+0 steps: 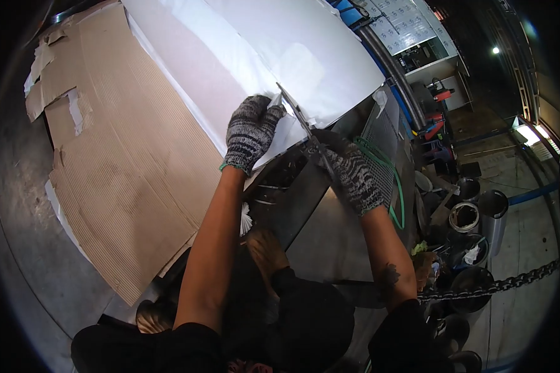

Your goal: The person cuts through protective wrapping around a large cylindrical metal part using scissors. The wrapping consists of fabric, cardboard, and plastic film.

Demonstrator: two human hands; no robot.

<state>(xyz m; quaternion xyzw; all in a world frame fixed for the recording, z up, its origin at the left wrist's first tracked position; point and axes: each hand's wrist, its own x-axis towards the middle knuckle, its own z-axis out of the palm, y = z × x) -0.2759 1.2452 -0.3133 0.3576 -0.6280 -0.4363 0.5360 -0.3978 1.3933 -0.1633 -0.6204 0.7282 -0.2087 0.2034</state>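
Observation:
My right hand (353, 171), in a grey and black knitted glove, is wrapped round a pair of scissors (300, 115). The long, narrow blades point up and left and lie at the edge of a white sheet (330, 74). My left hand (253, 132), in a matching glove with a green cuff, is closed on the near edge of the white sheet, just left of the blades. A small flap of the sheet stands up by the left fingertips. The scissors' handles are mostly hidden by the right glove.
Corrugated cardboard (124, 143) with torn edges lies to the left. A green hose (395, 180) loops over a perforated metal panel (382, 140) on the right. Beyond stand several round containers (464, 216) and a heavy chain (510, 283).

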